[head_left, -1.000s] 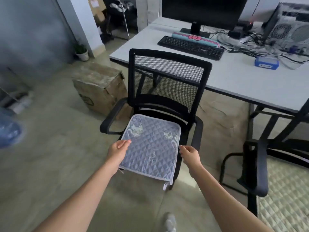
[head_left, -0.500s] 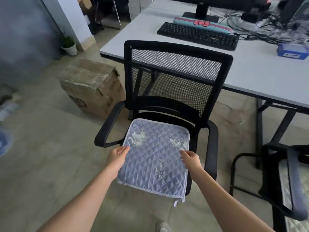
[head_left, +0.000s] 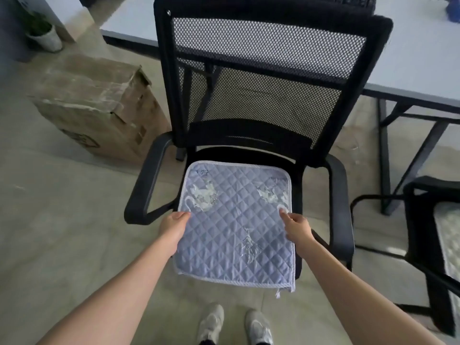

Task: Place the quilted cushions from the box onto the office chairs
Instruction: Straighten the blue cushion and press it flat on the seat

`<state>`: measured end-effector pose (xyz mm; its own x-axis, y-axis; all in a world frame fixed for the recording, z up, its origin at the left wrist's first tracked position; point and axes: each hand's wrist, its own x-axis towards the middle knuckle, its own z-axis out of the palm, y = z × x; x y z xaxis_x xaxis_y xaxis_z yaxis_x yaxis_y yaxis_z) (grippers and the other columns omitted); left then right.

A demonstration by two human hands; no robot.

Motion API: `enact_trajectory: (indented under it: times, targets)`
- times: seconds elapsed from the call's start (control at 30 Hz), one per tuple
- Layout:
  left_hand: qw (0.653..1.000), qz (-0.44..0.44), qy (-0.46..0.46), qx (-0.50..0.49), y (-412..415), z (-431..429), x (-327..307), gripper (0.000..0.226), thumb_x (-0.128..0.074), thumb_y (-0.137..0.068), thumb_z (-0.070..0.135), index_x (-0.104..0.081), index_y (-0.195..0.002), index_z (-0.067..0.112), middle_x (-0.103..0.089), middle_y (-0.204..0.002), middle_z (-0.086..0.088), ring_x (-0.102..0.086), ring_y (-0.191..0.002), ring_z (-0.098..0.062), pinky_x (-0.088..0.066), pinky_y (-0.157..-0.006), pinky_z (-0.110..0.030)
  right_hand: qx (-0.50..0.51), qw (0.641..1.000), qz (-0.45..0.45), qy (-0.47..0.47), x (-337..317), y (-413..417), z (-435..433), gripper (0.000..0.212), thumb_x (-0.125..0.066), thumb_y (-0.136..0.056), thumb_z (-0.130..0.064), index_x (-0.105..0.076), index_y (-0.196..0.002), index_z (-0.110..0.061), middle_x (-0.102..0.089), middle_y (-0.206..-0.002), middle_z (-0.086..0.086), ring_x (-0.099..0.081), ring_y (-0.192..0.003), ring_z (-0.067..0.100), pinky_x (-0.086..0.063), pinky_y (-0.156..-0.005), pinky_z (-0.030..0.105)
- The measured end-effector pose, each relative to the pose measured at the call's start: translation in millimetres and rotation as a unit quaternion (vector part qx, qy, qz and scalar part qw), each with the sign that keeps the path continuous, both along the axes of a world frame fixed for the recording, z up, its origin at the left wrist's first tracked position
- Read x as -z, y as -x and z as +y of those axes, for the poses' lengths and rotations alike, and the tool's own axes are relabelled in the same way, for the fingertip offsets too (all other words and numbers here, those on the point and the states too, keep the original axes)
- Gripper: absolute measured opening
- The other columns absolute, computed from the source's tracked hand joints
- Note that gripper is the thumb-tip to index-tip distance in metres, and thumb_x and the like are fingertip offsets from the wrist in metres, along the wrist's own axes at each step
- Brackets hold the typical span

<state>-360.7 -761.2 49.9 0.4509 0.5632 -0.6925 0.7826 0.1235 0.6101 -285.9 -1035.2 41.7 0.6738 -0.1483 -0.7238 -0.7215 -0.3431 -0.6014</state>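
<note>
A blue-grey quilted cushion (head_left: 236, 225) with a white trim lies on the seat of a black mesh-backed office chair (head_left: 263, 78); its near edge hangs past the seat front. My left hand (head_left: 173, 226) grips the cushion's left edge. At the right edge, my right hand (head_left: 296, 226) holds the cushion with fingers pinched on the trim. A brown cardboard box (head_left: 99, 108) stands shut on the floor left of the chair. A second black chair (head_left: 423, 232) at the far right carries a pale quilted cushion (head_left: 450, 242).
A white desk (head_left: 410, 53) stands behind the chairs, its black legs at the right. A small potted plant (head_left: 41, 33) sits on the floor at the upper left. My shoes (head_left: 234, 324) are just in front of the chair.
I have stepped closer to the chair and the view has tilted down. The cushion has slid further back onto the seat, with both hands still on its edges.
</note>
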Motion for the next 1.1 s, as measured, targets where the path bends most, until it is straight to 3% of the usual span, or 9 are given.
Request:
enact_trajectory:
  times: [0.07, 0.13, 0.23, 0.33, 0.47, 0.57, 0.67, 0.77, 1.1]
  targets:
    - [1.000, 0.010, -0.011, 0.011, -5, 6, 13, 0.025, -0.057, -0.087, 0.026, -0.064, -0.104, 0.008, -0.065, -0.116, -0.018, -0.059, -0.110, -0.036, -0.047, -0.093, -0.040, 0.002, 1.000, -0.004, 0.024, 6, 0, 3, 0.044, -0.051, -0.090, -0.046, -0.026, -0.059, -0.026, -0.030, -0.045, -0.006, -0.028, -0.029, 0.004, -0.023, -0.033, 0.015]
    - [0.999, 0.018, -0.029, 0.027, -11, 11, 24, 0.016, -0.056, -0.088, 0.025, -0.062, -0.095, 0.012, -0.065, -0.105, -0.015, -0.060, -0.104, -0.034, -0.047, -0.092, -0.040, -0.002, 0.999, 0.005, 0.032, 13, -1, 3, 0.031, -0.050, -0.091, -0.044, -0.051, -0.073, -0.019, -0.046, -0.058, 0.006, -0.044, -0.035, 0.003, -0.028, -0.035, 0.015]
    - [0.997, 0.024, -0.048, 0.059, -19, 16, 42, 0.024, -0.052, -0.090, 0.024, -0.054, -0.073, 0.008, -0.058, -0.081, -0.015, -0.056, -0.088, -0.031, -0.044, -0.079, -0.036, 0.006, 0.998, 0.007, 0.063, 25, -3, 5, 0.060, -0.050, -0.092, -0.040, -0.041, -0.136, -0.001, -0.057, -0.122, 0.025, -0.061, -0.107, 0.034, -0.037, -0.058, 0.021]
    - [0.992, 0.054, -0.077, 0.082, -22, 16, 56, 0.034, -0.049, -0.092, 0.024, -0.055, -0.105, -0.007, -0.060, -0.098, -0.025, -0.058, -0.097, -0.037, -0.045, -0.083, -0.040, 0.028, 0.995, 0.010, 0.094, 44, -4, 6, 0.069, -0.055, -0.089, -0.044, -0.036, -0.140, -0.002, -0.047, -0.137, 0.016, -0.056, -0.115, 0.032, -0.044, -0.069, 0.029]
    - [0.982, 0.089, -0.120, 0.116, -21, 14, 75, 0.044, -0.051, -0.090, 0.033, -0.052, -0.115, -0.003, -0.058, -0.121, -0.024, -0.055, -0.110, -0.041, -0.047, -0.091, -0.046, 0.014, 0.985, 0.000, 0.173, 63, 0, 5, 0.071, -0.058, -0.082, -0.052, -0.044, -0.133, -0.005, -0.045, -0.135, 0.018, -0.047, -0.121, 0.034, -0.042, -0.100, 0.045]
    - [0.980, 0.082, -0.159, 0.086, -19, 20, 89, 0.032, -0.053, -0.088, 0.023, -0.058, -0.110, -0.001, -0.063, -0.114, -0.021, -0.060, -0.102, -0.039, -0.050, -0.087, -0.043, 0.041, 0.982, -0.001, 0.186, 74, 1, 1, 0.069, -0.058, -0.083, -0.051, -0.045, -0.133, -0.006, -0.047, -0.135, 0.018, -0.041, -0.126, 0.035, -0.038, -0.103, 0.045]
    - [0.992, 0.042, -0.120, 0.005, -22, 21, 90, 0.026, -0.052, -0.090, 0.014, -0.060, -0.112, 0.003, -0.064, -0.103, -0.010, -0.059, -0.084, -0.029, -0.047, -0.074, -0.034, 0.076, 0.985, -0.003, 0.158, 80, -3, -1, 0.060, -0.058, -0.078, -0.058, -0.059, -0.112, -0.008, -0.061, -0.109, 0.016, -0.055, -0.107, 0.037, -0.048, -0.092, 0.046]
    - [0.995, -0.017, -0.061, -0.080, -28, 22, 93, 0.031, -0.057, -0.088, 0.010, -0.059, -0.117, 0.001, -0.062, -0.102, -0.010, -0.054, -0.083, -0.022, -0.045, -0.075, -0.032, 0.124, 0.989, -0.010, 0.084, 79, -7, 1, 0.048, -0.059, -0.081, -0.055, -0.052, -0.084, -0.007, -0.047, -0.066, 0.003, -0.050, -0.069, 0.025, -0.042, -0.065, 0.032]
    - [0.983, -0.086, -0.016, -0.161, -47, 32, 112, 0.029, -0.066, -0.079, 0.002, -0.063, -0.107, -0.003, -0.065, -0.114, -0.024, -0.060, -0.089, -0.026, -0.049, -0.087, -0.034, 0.162, 0.980, -0.048, 0.101, 96, -19, -5, 0.043, -0.059, -0.089, -0.034, -0.041, -0.057, -0.011, -0.039, -0.055, 0.003, -0.036, -0.052, 0.019, -0.029, -0.049, 0.029]
